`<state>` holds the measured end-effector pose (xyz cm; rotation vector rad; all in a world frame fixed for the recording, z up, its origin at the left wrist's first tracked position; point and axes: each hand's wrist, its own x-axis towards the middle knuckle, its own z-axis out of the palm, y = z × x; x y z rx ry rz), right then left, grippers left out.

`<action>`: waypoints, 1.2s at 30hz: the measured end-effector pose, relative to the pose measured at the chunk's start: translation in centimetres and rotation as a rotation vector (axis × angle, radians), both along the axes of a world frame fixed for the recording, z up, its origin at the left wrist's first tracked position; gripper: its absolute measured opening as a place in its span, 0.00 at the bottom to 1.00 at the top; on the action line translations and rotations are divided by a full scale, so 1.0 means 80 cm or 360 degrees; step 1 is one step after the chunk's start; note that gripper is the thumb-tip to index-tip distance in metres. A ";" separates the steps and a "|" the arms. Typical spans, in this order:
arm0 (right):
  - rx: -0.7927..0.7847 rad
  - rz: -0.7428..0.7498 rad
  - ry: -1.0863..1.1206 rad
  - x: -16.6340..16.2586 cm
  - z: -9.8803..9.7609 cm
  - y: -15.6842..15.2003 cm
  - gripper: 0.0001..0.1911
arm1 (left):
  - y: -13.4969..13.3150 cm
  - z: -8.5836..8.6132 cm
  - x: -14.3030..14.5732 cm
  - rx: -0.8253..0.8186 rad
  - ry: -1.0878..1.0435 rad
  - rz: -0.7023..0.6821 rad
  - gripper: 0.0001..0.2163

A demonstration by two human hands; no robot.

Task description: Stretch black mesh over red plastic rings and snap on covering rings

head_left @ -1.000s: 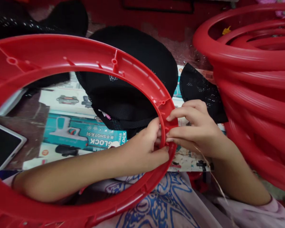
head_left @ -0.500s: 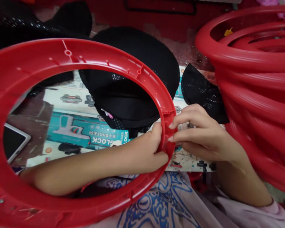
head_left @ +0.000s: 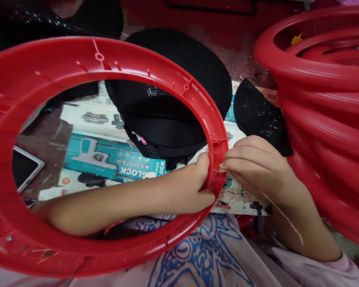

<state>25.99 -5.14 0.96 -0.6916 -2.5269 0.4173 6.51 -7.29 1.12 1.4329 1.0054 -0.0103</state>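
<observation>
A large red plastic ring fills the left and middle of the view, tilted toward me over my lap. My left arm passes through its opening, and my left hand grips the ring's right rim from the inside, thumb up against the edge. My right hand is outside the rim, fingers pressed together in a pinch against the same spot; what they pinch is too small to make out. A thin pale strand trails from under my right hand across the forearm.
A tall stack of red rings stands at the right. Black mesh pieces lie behind the ring, one smaller piece beside the stack. A printed toy box and a tablet lie underneath.
The ring has turned in my hands, its moulded marks shifting clockwise along the top. Both hands stay at the right rim, my right fingers drawn closer into a pinch.
</observation>
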 end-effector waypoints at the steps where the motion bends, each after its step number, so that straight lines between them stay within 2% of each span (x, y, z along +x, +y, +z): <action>1: 0.0026 -0.0007 -0.0017 -0.002 -0.002 0.000 0.06 | 0.000 0.002 0.000 0.0018 0.0018 -0.0038 0.18; 4: 0.0001 0.0018 -0.0096 -0.003 -0.004 0.003 0.05 | 0.001 0.006 -0.001 0.0005 0.0050 -0.0094 0.19; 7: -0.0005 -0.0005 -0.0138 -0.001 -0.003 0.005 0.05 | -0.001 0.004 -0.003 -0.0041 -0.0034 -0.0052 0.21; 12: 0.0051 -0.0053 -0.0041 -0.001 -0.002 0.005 0.05 | -0.009 -0.011 -0.004 -0.0050 -0.0623 0.0276 0.25; 15: -0.0047 -0.0106 0.0109 -0.003 -0.003 0.007 0.04 | -0.012 -0.016 -0.001 -0.0040 -0.0532 0.0360 0.26; 19: -0.0287 -0.0051 0.0290 -0.003 0.000 0.010 0.01 | -0.009 -0.008 0.002 0.0107 -0.0121 0.0219 0.28; 24: -0.0495 0.0012 0.0386 -0.004 0.004 0.008 0.03 | -0.003 0.008 0.001 0.0011 0.0019 -0.0079 0.17; 27: -0.0469 -0.0058 0.0348 -0.005 0.002 0.006 0.03 | -0.002 0.009 -0.002 -0.0020 0.0045 -0.0134 0.16; 29: -0.0343 -0.0113 0.0313 -0.005 0.001 0.006 0.03 | -0.003 0.005 -0.003 -0.0046 0.0021 -0.0108 0.16; 32: -0.0116 -0.0220 0.0259 -0.004 0.000 0.006 0.04 | -0.007 -0.003 -0.003 -0.0148 -0.0197 0.0032 0.19; 36: -0.0065 -0.0268 0.0230 -0.004 0.004 0.008 0.06 | -0.013 -0.011 0.002 -0.0430 -0.0792 0.0362 0.19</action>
